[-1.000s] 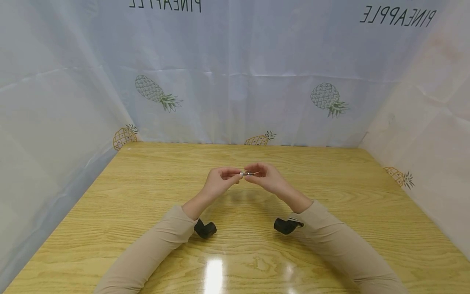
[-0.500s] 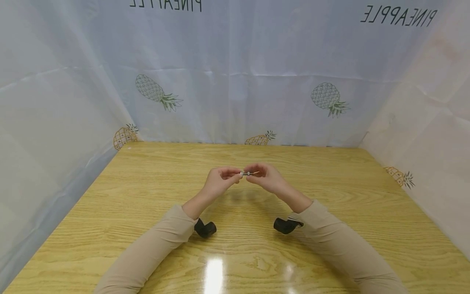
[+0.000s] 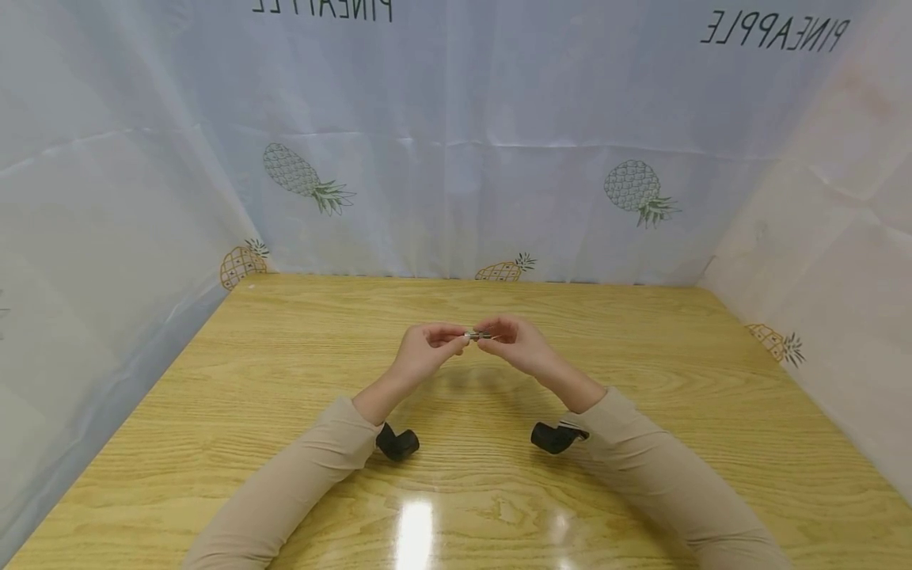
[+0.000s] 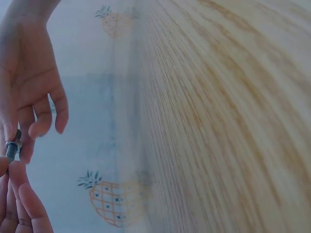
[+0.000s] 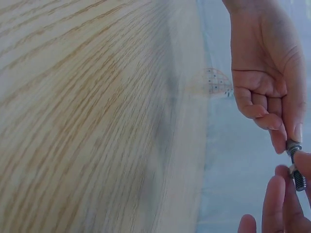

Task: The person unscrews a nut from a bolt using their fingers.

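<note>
Pinching away, fingers curled in, left hand and right hand both gripped the bolt, long axis level and crosswise, threaded end pointing rightward.

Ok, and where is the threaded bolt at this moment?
In the head view, the threaded bolt is just below centre, pinched between the fingertips of the left hand and right hand, above the wood-grain table.

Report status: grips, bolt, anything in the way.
Left grip pinches one end of the bolt. Right grip pinches at the nut on its shaft. Bolt held above table; no obstruction visible.
</note>
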{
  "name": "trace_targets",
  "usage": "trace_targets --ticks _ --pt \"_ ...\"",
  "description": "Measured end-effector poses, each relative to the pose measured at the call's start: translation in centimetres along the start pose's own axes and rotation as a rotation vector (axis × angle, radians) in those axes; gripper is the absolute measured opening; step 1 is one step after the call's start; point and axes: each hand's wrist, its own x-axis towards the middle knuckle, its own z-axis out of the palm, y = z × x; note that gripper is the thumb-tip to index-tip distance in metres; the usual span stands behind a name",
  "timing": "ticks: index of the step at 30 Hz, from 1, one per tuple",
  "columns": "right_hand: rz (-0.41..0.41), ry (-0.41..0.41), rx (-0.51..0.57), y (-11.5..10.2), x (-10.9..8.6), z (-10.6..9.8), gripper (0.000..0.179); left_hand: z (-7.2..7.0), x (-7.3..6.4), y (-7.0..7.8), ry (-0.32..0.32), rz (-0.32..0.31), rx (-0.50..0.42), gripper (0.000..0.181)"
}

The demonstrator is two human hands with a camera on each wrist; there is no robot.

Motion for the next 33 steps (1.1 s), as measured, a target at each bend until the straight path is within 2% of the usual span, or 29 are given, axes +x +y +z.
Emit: trace_targets --ticks 5,10,14,18,21,26,30,33 --pt "0.021 -0.022 0.017 -0.3 0.0 0.0 0.043 0.0 1.0 -1.4 -0.007 -0.002 -0.009 0.027" --pt "0.059 -0.026 0.005 -0.3 -0.1 -0.1 0.036 0.1 1.8 -2.7 0.000 0.007 0.003 0.029" --pt "0.010 -0.004 -0.015 -0.1 -0.1 -0.1 0.031 0.1 1.8 -2.9 0.007 0.012 0.008 0.028" --pt "-0.020 -0.011 -0.016 0.0 0.0 0.0 0.040 0.1 1.8 -2.8 0.011 0.016 0.008 0.026" --pt "-0.002 -0.034 -0.002 -0.1 0.0 0.0 0.046 0.1 1.8 -2.9 0.012 0.019 0.012 0.026" --pt "0.043 -0.039 0.002 -0.1 -0.1 -0.1 0.040 0.1 1.8 -2.9 0.010 0.023 0.018 0.027" --pt "0.010 -0.022 -0.009 0.0 0.0 -0.1 0.029 0.1 1.8 -2.9 0.009 0.018 0.014 0.028" --pt "-0.003 -0.012 -0.003 0.1 0.1 0.0 0.032 0.0 1.8 -2.9 0.011 0.008 -0.001 0.029"
